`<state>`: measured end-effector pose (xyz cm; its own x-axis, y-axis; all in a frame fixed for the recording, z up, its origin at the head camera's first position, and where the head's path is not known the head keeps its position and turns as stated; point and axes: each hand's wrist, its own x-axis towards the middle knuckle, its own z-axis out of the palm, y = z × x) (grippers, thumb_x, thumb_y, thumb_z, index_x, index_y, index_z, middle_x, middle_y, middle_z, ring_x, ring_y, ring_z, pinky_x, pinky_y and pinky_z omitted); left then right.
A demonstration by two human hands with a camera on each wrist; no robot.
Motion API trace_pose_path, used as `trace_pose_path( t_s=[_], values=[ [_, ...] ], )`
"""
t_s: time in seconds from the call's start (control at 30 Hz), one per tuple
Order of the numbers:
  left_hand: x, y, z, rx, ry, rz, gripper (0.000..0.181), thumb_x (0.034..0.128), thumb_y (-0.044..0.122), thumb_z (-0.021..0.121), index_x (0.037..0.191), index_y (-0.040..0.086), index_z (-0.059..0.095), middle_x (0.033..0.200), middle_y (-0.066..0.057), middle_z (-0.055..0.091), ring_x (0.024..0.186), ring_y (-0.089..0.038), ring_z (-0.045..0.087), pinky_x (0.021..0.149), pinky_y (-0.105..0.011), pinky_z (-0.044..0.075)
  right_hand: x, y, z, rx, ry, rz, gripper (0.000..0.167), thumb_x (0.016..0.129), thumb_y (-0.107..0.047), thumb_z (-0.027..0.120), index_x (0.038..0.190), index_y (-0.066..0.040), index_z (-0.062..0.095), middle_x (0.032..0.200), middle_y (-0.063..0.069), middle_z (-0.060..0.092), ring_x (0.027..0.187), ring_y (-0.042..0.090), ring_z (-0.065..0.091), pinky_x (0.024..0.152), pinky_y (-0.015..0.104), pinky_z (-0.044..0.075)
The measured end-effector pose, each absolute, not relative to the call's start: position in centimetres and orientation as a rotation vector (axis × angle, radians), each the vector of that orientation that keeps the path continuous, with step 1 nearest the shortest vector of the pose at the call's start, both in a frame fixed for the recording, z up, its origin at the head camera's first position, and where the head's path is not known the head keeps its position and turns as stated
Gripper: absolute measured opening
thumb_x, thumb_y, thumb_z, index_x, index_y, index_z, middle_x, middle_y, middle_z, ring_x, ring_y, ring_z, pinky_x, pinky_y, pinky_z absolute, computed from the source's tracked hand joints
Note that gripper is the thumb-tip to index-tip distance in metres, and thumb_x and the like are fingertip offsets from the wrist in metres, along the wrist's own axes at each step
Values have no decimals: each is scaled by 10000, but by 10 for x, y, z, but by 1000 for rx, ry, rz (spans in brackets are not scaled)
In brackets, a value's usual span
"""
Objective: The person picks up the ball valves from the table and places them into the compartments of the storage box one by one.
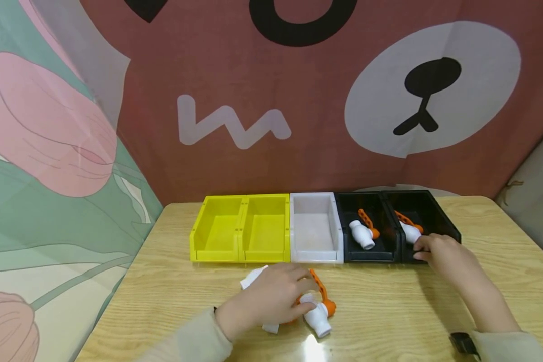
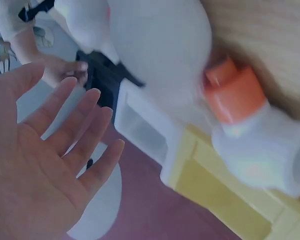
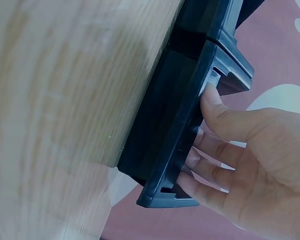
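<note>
My right hand (image 1: 443, 254) reaches over the front of the rightmost black bin (image 1: 441, 216). Its thumb and fingertips pinch the lower end of a white ball valve (image 1: 409, 232) with an orange handle, inside that bin. In the right wrist view the thumb (image 3: 215, 107) lies at the bin's rim, and the bin wall hides most of the valve. My left hand (image 1: 271, 294) hovers low over white ball valves on the table, its fingers spread and relaxed in the left wrist view. One ball valve (image 1: 318, 322) lies by its thumb; other white parts (image 1: 253, 276) are partly covered by the hand.
Another ball valve (image 1: 363, 235) lies in the left black bin (image 1: 350, 254). A white bin (image 1: 315, 256) and two yellow bins (image 1: 217, 255) continue the row leftward along the wooden table (image 1: 389, 311). Behind stands a printed cloth (image 1: 235, 171).
</note>
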<state>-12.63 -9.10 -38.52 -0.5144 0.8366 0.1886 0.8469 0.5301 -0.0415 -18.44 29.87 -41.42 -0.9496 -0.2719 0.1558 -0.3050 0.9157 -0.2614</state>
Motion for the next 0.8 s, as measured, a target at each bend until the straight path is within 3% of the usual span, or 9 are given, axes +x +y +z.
trace_pose_path(
  t_s=[0.2, 0.4, 0.57, 0.8],
  values=[
    [-113, -80, -392, -1418, -2663, -10, 403, 933, 506, 630, 1211, 216, 663, 1176, 81, 642, 1072, -97, 594, 933, -289, 483, -184, 297, -413, 436, -2970, 437, 112, 804, -73, 789, 828, -92, 681, 784, 9, 627, 701, 199, 559, 596, 415, 486],
    [-101, -71, -397, -1345, -2817, 91, 585, 929, 591, 578, 1328, 163, 580, 1279, 44, 595, 1176, -136, 553, 1002, -345, 456, -185, 296, -410, 430, -2977, 433, 105, 810, -70, 784, 837, -82, 683, 778, 6, 621, 696, 191, 551, 596, 412, 483],
    [-97, -64, -401, -1293, -2806, 265, 577, 916, 628, 564, 1263, 170, 606, 1239, 43, 598, 1169, -141, 546, 1034, -356, 428, -185, 296, -410, 437, -2977, 433, 105, 808, -66, 784, 839, -78, 684, 774, 4, 616, 693, 188, 547, 599, 407, 483],
    [-97, -58, -409, -1263, -2789, 352, 605, 870, 689, 567, 1165, 165, 631, 1157, 45, 608, 1072, -126, 557, 946, -319, 441, -184, 298, -411, 437, -2980, 453, 103, 806, -68, 784, 837, -93, 689, 787, 2, 630, 717, 201, 568, 621, 423, 493]
  ],
)
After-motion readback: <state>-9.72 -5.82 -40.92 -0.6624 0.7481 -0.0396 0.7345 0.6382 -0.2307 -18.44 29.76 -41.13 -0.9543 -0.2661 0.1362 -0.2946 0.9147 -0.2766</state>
